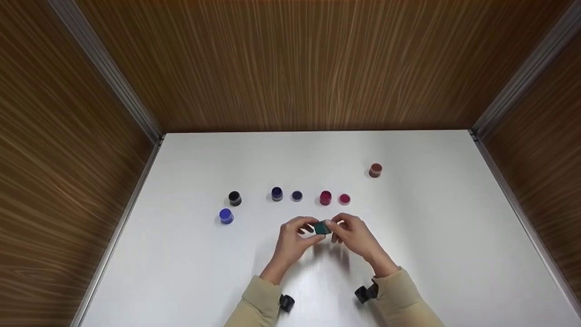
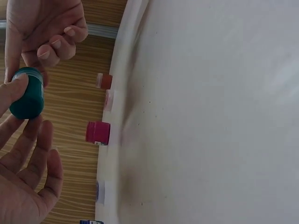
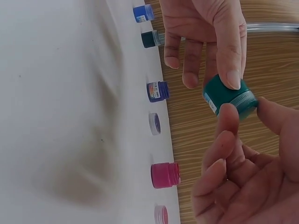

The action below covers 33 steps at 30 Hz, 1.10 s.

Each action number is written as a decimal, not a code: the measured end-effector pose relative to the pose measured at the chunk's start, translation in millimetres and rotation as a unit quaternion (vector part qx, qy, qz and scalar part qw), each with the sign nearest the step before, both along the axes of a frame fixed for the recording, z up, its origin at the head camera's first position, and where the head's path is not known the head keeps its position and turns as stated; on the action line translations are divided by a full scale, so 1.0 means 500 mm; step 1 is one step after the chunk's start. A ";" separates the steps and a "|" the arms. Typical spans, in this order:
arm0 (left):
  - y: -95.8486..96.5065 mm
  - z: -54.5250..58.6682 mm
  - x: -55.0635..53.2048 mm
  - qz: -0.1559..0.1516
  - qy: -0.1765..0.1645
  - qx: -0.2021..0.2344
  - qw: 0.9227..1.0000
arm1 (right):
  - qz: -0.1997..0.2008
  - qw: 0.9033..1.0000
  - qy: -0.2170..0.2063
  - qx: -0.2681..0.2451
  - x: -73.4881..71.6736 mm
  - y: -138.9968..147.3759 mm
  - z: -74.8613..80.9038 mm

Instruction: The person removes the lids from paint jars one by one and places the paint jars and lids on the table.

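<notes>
Between both hands, raised over the table, is a small green paint jar (image 1: 321, 228) tipped on its side. My left hand (image 1: 291, 240) pinches the jar's body between thumb and fingers. With thumb and fingertips, my right hand (image 1: 356, 236) grips the lid end, clearest in the right wrist view, where the translucent lid (image 3: 244, 102) sits on the green paint jar (image 3: 219, 95). Beyond the hands stands an uncapped magenta jar (image 1: 325, 198), its lid (image 1: 345, 199) lying to its right. An uncapped dark violet jar (image 1: 277, 194) likewise has a lid (image 1: 297, 196) beside it.
A black jar (image 1: 234, 198) and a blue jar (image 1: 226, 216) stand at the left on the white table (image 1: 181, 272). Farther back on the right is a brown-red jar (image 1: 375, 170). Wood-grain panels (image 1: 317, 68) enclose the back and both sides.
</notes>
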<state>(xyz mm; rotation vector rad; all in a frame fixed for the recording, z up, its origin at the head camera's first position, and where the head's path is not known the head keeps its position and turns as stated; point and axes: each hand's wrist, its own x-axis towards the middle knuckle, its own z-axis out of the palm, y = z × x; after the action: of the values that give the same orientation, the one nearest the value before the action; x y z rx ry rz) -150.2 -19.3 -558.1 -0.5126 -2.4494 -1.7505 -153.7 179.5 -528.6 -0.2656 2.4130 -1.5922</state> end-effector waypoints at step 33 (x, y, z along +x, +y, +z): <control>0.003 -0.002 -0.003 0.000 -0.003 0.026 1.000 | 0.034 0.999 -0.001 -0.038 0.000 0.018 0.000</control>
<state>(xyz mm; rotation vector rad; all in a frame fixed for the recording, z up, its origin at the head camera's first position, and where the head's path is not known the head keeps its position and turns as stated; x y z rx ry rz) -151.7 -17.8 -558.9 -0.5019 -2.4002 -1.8131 -153.4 188.6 -528.6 -0.3548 2.3202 -1.6552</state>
